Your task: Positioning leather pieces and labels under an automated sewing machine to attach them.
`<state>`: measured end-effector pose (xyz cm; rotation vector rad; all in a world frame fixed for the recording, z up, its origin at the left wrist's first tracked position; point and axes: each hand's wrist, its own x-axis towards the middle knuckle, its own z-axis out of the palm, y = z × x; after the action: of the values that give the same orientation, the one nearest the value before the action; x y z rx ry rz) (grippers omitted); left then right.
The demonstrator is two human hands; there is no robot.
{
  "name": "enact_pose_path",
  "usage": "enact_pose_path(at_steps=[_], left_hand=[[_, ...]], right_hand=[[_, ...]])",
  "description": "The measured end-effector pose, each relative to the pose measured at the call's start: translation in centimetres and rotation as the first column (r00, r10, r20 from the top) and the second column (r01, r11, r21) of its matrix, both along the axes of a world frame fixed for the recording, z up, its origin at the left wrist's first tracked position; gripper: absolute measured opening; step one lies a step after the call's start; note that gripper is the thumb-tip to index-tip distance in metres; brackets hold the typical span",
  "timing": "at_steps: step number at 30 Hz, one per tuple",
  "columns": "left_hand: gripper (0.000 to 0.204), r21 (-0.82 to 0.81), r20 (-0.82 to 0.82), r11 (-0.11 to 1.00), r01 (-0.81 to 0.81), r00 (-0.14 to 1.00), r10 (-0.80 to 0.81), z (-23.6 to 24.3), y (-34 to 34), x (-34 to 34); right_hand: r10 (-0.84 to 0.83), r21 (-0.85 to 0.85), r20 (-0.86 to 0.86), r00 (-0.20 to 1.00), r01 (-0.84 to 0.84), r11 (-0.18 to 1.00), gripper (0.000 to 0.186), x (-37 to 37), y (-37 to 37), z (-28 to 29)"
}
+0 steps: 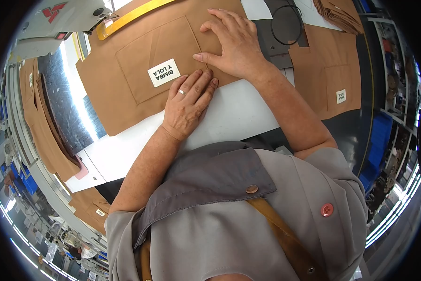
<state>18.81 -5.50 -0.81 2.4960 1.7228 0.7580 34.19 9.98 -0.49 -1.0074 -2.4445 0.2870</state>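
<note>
A brown fabric piece (102,89) lies on the white work surface (248,112), with a stitched square pocket and a white printed label (163,72) on the pocket. My left hand (189,100) rests on the fabric just right of the label, fingers lying close to the pocket's lower right seam. Higher up and to the right, my right hand (234,49) is open over the same piece, thumb and fingers apart and curved, its fingertips at or just above the cloth by the pocket's right edge. I see nothing held in either hand.
A sewing machine (65,28) and a yellow strip (126,18) border the top left. A black loop (272,25) lies on grey metal at the upper right, beside a labelled brown piece (322,79) and a fabric stack (336,14). More brown pieces (42,136) lie left.
</note>
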Motion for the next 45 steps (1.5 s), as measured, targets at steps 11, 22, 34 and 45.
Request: enact_pose_path(at_steps=[11, 22, 34, 45], left_hand=[[0.044, -0.054, -0.006, 0.998, -0.026, 1.000, 0.026, 0.8, -0.3, 0.4], [0.063, -0.127, 0.059, 0.939, -0.320, 0.942, 0.330, 2.1, -4.9, -4.8], [0.083, -0.083, -0.101, 0.613, -0.786, 0.618, 0.779, -2.1, -13.2, -13.1], [0.075, -0.125, 0.001, 0.631, -0.766, 0.636, 0.772, -1.9, -13.5, -13.4]], right_hand=[[-0.070, 0.045, 0.027, 0.997, 0.069, 0.997, 0.045, -1.4, 0.4, -0.2], [-0.046, 0.090, -0.230, 0.972, 0.068, 0.994, 0.024, 6.1, -1.6, 1.5], [-0.086, -0.207, -0.218, 0.972, 0.040, 0.978, 0.014, 10.6, -8.7, 1.0], [-0.334, -0.497, -0.170, 0.927, 0.212, 0.841, 0.027, 9.5, -10.3, 1.4]])
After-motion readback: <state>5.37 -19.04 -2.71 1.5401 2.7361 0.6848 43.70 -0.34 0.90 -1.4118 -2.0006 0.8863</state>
